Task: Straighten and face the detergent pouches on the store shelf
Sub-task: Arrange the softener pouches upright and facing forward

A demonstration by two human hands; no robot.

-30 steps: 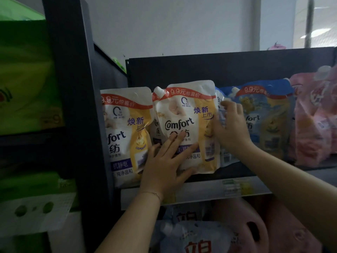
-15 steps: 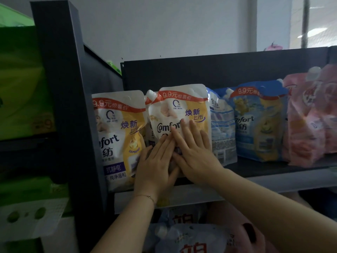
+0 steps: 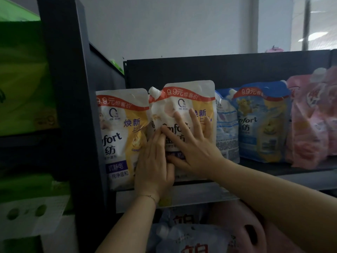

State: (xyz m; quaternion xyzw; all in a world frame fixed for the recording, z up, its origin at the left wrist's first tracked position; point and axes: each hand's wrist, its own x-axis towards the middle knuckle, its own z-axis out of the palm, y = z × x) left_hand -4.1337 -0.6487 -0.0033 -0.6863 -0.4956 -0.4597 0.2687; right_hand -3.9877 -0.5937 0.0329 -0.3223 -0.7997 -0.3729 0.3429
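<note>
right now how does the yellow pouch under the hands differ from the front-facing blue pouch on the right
The yellow pouch has yellow and white print; the blue pouch is blue. The left hand and right hand press flat on the yellow pouch; the blue pouch is untouched. Both show a red 9.9 price band and face forward.

9.9元 on middle pouch [image 3: 191,99], "fort" on left pouch [image 3: 118,136], "mfort" on blue pouch [image 3: 262,125]

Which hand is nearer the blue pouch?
Right. The right hand presses the middle yellow pouch, left of the blue pouch; the left hand rests further left, on the yellow pouch's left edge.
</note>
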